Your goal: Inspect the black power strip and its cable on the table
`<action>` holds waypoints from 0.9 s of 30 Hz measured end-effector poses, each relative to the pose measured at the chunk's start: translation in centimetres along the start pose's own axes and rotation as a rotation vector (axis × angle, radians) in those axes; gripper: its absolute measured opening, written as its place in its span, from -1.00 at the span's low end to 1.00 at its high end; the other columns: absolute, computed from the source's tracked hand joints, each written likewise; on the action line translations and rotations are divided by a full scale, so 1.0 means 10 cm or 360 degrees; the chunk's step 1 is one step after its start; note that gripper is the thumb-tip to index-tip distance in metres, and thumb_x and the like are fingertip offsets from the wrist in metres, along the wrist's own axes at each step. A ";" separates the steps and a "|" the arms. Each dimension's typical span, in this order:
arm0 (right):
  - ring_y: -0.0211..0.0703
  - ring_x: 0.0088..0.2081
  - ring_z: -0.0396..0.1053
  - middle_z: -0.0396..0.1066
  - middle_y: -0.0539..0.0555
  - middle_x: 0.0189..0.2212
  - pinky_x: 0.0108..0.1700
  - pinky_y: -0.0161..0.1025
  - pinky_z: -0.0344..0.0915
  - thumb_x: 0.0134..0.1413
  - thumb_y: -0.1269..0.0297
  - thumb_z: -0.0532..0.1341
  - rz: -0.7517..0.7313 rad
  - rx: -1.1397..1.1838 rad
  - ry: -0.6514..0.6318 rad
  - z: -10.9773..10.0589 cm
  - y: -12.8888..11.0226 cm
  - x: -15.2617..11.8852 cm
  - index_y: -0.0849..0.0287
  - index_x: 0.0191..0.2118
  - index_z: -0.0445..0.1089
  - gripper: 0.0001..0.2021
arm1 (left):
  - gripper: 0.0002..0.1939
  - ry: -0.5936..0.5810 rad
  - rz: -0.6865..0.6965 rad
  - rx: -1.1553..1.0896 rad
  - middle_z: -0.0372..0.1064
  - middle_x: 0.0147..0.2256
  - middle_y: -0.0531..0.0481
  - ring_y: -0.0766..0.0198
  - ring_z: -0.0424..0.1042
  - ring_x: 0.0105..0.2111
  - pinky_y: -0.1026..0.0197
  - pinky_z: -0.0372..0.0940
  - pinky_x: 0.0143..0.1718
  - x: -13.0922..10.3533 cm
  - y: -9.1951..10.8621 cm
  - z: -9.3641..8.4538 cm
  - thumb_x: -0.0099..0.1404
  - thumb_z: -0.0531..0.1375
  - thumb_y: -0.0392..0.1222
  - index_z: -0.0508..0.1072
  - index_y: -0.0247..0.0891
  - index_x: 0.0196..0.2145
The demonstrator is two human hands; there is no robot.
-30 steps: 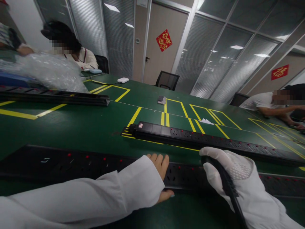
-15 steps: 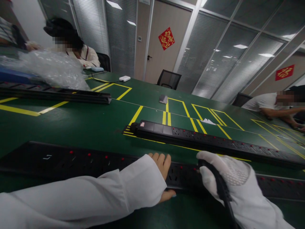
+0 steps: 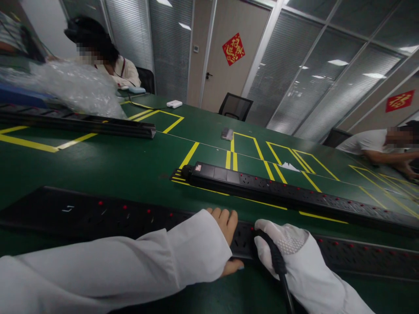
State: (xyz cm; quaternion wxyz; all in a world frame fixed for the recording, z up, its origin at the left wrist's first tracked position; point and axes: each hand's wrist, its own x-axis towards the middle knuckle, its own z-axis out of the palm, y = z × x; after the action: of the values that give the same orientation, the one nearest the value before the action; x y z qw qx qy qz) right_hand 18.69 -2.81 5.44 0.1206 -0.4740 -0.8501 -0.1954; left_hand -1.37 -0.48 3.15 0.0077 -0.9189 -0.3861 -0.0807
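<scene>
A long black power strip (image 3: pixel 131 213) with red lights lies along the near side of the green table. My left hand (image 3: pixel 228 231), bare below a white sleeve, wraps over the strip, its fingers on the far edge and thumb on the near edge. Just right of it, my right hand (image 3: pixel 278 244) in a white dotted glove grips a black plug (image 3: pixel 270 248) against the strip's sockets; the plug's face is hidden. Its cable (image 3: pixel 287 290) runs down towards me.
A second power strip (image 3: pixel 278 187) lies farther back on the green table (image 3: pixel 131 161). At the left are a black rail (image 3: pixel 131 128) and clear plastic wrap (image 3: pixel 78 85). People sit at the far left (image 3: pixel 126 72) and far right (image 3: pixel 363 141).
My right hand has moved left along the strip with the plug, closer to my left hand. My left hand keeps its hold. The view has shifted slightly.
</scene>
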 end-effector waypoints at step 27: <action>0.00 0.04 0.27 0.27 0.29 0.02 -0.01 -0.13 0.22 0.03 0.19 0.19 0.0176 0.0112 -0.0413 -0.12 2.22 -1.75 0.10 0.22 -0.03 -0.36 | -0.03 -0.0455 -0.0284 -0.0155 0.26 -0.05 -0.27 -0.09 0.28 -0.16 -0.16 0.18 -0.11 0.08 0.06 -0.08 -0.03 0.21 0.23 0.10 -0.44 0.20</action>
State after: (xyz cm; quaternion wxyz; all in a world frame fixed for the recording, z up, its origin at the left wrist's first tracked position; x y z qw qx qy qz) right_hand 46.77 -6.07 4.58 0.0367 -0.5369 -0.8375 -0.0954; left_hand -0.53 -0.35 4.14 -0.0991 -0.8823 -0.4590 0.0319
